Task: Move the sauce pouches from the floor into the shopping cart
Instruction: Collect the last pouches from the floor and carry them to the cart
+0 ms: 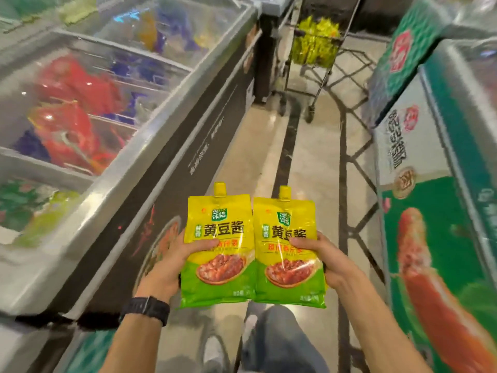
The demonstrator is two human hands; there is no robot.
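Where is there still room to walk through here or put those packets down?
The floor aisle between the glass-topped freezer and the green cabinet lies bare up to the shopping cart. The cart's basket looks crowded with yellow packets. Both hands are full.

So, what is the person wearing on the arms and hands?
Both forearms are bare, with no sleeves in view. The left hand and the right hand wear no gloves and no rings that show. A black watch with a wide dark strap sits on the left wrist; the right wrist is bare.
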